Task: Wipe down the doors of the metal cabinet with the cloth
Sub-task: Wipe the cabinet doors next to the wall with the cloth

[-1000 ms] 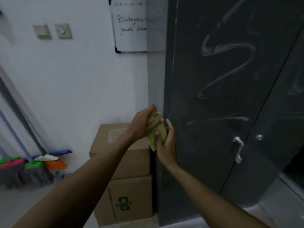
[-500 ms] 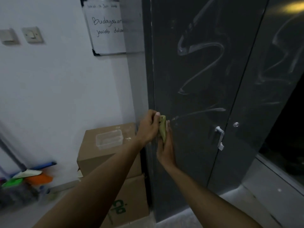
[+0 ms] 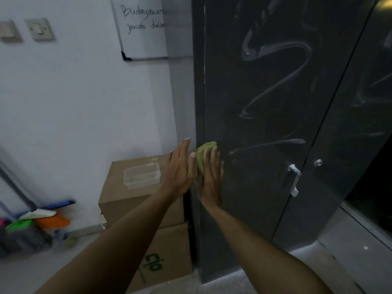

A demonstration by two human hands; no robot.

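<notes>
A dark grey metal cabinet [image 3: 265, 85] fills the right half of the view, its two doors shut and streaked with pale wipe marks. A silver handle [image 3: 293, 181] sits on the left door near the seam. A folded yellow-green cloth [image 3: 202, 154] lies against the left door's left edge. My right hand [image 3: 211, 177] presses flat on the cloth, fingers pointing up. My left hand [image 3: 180, 170] is beside it, fingers straight and apart, at the cabinet's left corner, holding nothing.
Two stacked cardboard boxes [image 3: 148, 209] stand left of the cabinet, a clear plastic tub [image 3: 141, 178] on top. A whiteboard [image 3: 144, 28] and light switches [image 3: 39, 29] hang on the white wall. Brooms and dustpans [image 3: 31, 221] lean at far left.
My left hand has let go of the cloth and opened flat. My right hand now holds the cloth alone against the door. The view has shifted slightly.
</notes>
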